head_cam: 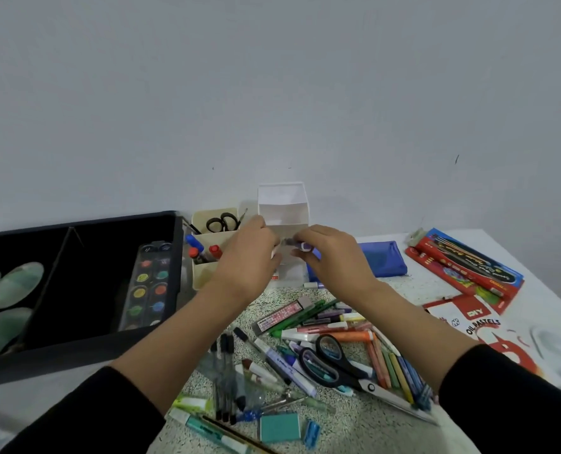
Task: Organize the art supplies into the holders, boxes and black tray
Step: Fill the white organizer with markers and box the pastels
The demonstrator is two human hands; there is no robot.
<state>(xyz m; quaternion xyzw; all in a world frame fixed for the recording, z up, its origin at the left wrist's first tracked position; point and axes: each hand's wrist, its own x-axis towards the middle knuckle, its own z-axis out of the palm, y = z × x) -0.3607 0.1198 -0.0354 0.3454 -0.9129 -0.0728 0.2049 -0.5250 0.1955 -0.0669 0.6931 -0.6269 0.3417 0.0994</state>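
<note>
My left hand [251, 257] and my right hand [330, 253] meet in front of the white holder [284, 204] at the back of the table. My right hand grips a purple marker [302, 245], and my left hand's fingers pinch its grey end. A cream holder [207, 270] left of the white one has black scissors [221, 222] and red and blue markers [203, 249] in it. The black tray [76, 352] at the left contains a watercolour palette [149, 286] and pale green oval pieces [17, 283]. A pile of pens, markers and pastels [325, 322] lies on the table before me.
Large black-handled scissors [341, 368] lie on the pile. A blue pouch [382, 258] sits behind my right hand. Red pastel boxes [466, 267] and an oil pastels sheet [482, 326] are at the right. A teal eraser [279, 427] and blue sharpener [312, 432] lie near the front.
</note>
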